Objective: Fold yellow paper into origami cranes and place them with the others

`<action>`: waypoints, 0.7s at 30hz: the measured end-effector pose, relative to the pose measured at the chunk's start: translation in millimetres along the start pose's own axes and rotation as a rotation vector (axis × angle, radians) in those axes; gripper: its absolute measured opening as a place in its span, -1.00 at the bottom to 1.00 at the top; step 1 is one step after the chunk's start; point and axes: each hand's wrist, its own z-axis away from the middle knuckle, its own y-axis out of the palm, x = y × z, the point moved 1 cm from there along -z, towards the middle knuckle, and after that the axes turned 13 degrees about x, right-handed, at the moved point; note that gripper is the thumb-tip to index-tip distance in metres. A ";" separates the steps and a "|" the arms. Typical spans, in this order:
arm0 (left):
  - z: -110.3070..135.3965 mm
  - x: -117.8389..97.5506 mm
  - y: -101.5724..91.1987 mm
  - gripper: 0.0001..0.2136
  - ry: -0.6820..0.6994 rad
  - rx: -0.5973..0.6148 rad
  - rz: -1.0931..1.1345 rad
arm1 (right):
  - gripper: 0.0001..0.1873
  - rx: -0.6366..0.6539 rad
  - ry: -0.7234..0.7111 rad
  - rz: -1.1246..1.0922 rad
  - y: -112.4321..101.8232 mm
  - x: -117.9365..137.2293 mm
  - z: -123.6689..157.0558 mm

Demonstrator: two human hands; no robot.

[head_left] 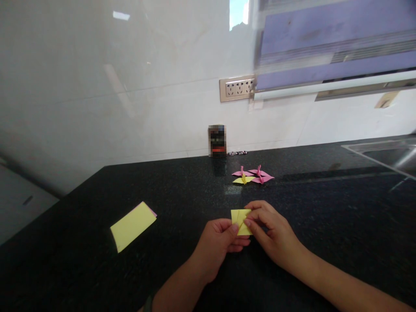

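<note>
A small folded piece of yellow paper [239, 215] is held between both hands above the dark countertop. My left hand [218, 239] pinches its lower left part, thumb on top and fingers beneath. On its right edge, my right hand [272, 229] grips the paper between thumb and fingers. Crease lines run across its face. Beyond the hands stand folded paper cranes: a yellow crane [243, 179] in front, with pink cranes [264, 177] behind and beside it. To the left lies a stack of yellow paper sheets [133, 227], a pinkish corner showing underneath.
The black speckled countertop [182, 186] meets a pale tiled wall. Against the wall stands a small dark blurred-out object [217, 141], with a beaded strand [238, 153] beside it. A metal sink or hob edge [377, 158] is at the right. A socket panel [236, 89] is on the wall.
</note>
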 end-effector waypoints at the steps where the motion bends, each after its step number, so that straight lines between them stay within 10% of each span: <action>1: 0.0 -0.1 0.3 -0.71 0.003 0.000 -0.007 | -0.86 0.000 0.001 -0.003 0.1 0.0 -0.2; 21: 0.9 -2.0 0.8 -0.77 0.009 -0.082 -0.147 | -0.85 0.051 0.064 -0.070 -1.7 3.0 0.2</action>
